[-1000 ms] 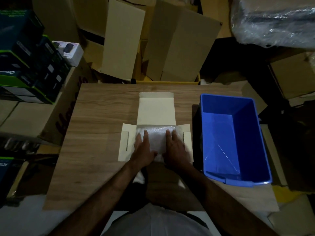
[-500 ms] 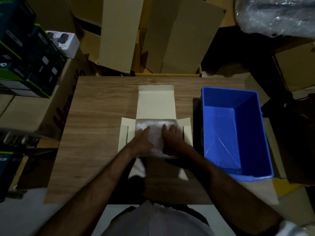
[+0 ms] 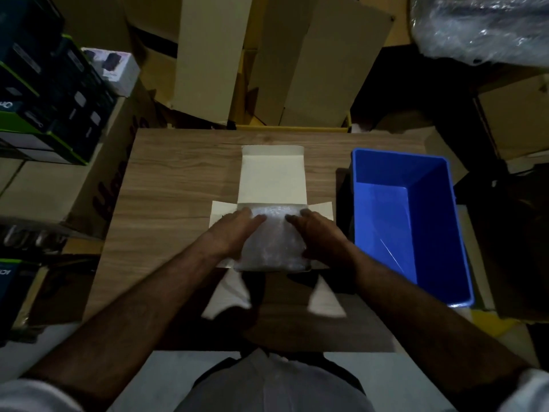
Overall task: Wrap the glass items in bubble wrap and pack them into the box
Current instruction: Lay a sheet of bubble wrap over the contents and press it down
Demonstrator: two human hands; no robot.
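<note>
A small cream cardboard box (image 3: 271,176) lies open in the middle of the wooden table (image 3: 178,185), its lid flap stretched away from me and side flaps spread out. A bubble-wrapped bundle (image 3: 273,242) fills the box. My left hand (image 3: 234,233) presses flat on the bundle's left side. On the bundle's right side rests my right hand (image 3: 318,236), fingers pointing inward. The glass inside the wrap is hidden.
A blue plastic bin (image 3: 416,221) stands on the table just right of the box. Flattened cardboard sheets (image 3: 297,60) lean behind the table. Stacked dark product boxes (image 3: 44,99) sit at the left. A roll of bubble wrap (image 3: 481,28) lies at top right.
Both hands have shifted outward from the middle of the bundle to its sides. The bundle has settled lower into the box.
</note>
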